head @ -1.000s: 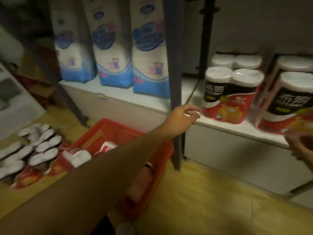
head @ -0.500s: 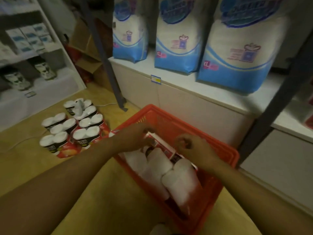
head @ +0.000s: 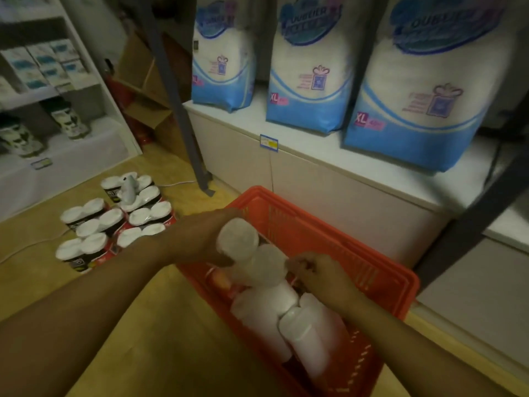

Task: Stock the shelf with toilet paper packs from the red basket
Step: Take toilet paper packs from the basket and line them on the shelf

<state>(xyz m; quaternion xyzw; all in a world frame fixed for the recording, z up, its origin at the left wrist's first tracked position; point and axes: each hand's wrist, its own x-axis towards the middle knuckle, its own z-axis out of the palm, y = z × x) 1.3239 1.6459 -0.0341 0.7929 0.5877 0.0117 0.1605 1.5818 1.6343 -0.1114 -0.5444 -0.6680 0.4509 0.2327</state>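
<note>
The red basket (head: 369, 247) sits on the floor in front of the low white shelf (head: 315, 144). A toilet paper pack (head: 252, 253) is tipped up on end over the basket, its white roll ends facing me. My left hand (head: 200, 239) grips its left side. My right hand (head: 317, 273) pinches the wrapping on its right side. Another pack (head: 289, 319) lies on its side deeper in the basket.
Several red-and-black toilet paper packs (head: 114, 222) stand on the wooden floor at left. Three big blue-and-white bags (head: 309, 73) fill the shelf top. A dark upright post (head: 177, 96) stands left of the basket, another (head: 469, 222) at right. A white shelving unit (head: 51, 90) is far left.
One second ago my left hand was by the shelf post and packs stood on the shelf at right. Both hands then dropped into the basket and have tipped a pack up.
</note>
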